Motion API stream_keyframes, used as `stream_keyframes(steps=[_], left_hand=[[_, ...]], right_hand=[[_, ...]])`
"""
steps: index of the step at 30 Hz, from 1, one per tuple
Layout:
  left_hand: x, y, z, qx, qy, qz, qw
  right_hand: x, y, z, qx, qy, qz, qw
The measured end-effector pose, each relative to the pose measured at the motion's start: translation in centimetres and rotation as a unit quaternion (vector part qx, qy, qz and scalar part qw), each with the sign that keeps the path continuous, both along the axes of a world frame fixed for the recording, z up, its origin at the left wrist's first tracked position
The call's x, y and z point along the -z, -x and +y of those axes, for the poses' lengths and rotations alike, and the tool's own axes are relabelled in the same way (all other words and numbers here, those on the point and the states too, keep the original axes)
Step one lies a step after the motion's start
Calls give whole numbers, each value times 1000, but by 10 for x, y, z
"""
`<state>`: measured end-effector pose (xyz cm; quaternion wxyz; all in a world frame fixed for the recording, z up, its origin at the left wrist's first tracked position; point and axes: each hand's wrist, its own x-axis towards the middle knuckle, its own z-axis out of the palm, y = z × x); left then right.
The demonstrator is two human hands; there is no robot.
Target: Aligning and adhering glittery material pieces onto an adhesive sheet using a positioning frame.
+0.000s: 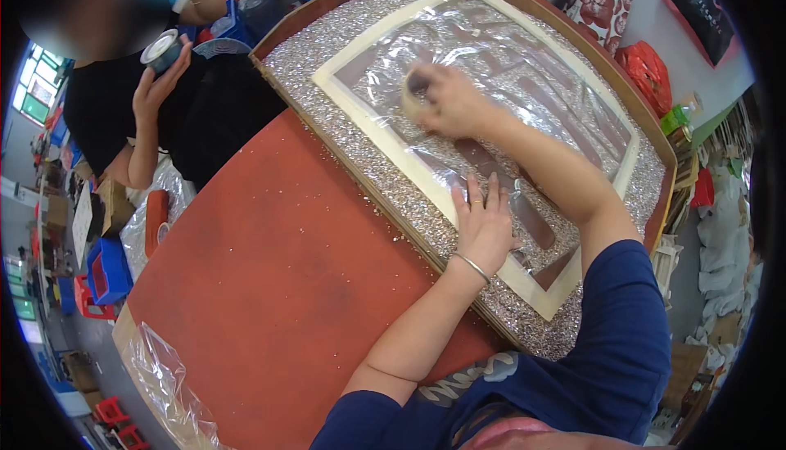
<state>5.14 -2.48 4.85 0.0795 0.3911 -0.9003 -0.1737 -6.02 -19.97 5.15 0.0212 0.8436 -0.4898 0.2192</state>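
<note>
A clear plastic sheet (483, 45), edged with a cream tape border (372, 118), lies over silvery granules (323, 36) in a shallow wooden-rimmed tray (360, 171). Dark brown strip-like shapes (534, 219) show through the sheet. My right hand (463, 106) grips a cream roll of tape (411, 104) over the sheet's left half; both are slightly blurred. Whether the roll touches the plastic I cannot tell. Nearer to me, my left hand (485, 229) rests flat on the sheet's near-left border, fingers spread and holding nothing.
The tray sits on a red-brown tabletop (270, 286) sprinkled with stray granules. Crumpled clear plastic (168, 376) hangs at its near-left edge. At the far left, another person (164, 114) in black holds a small round container (162, 50). Bags (645, 77) stand beyond the tray's right side.
</note>
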Motion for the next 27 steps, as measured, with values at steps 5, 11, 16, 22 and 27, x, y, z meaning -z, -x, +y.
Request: stream_keyframes(steps=[5, 11, 16, 22, 27], left_hand=[[6, 0, -3, 5, -11, 23, 1000], [9, 5, 0, -12, -15, 28, 999], [8, 2, -2, 5, -48, 33, 998], [8, 3, -4, 3, -58, 42, 997], [10, 4, -1, -13, -41, 52, 998]], right_hand=[[0, 21, -99, 232, 84, 61, 967], [27, -32, -30, -46, 89, -66, 993], [-3, 51, -64, 109, 110, 118, 981], [-1, 18, -55, 55, 117, -2, 992], [3, -39, -49, 11, 55, 26, 998]])
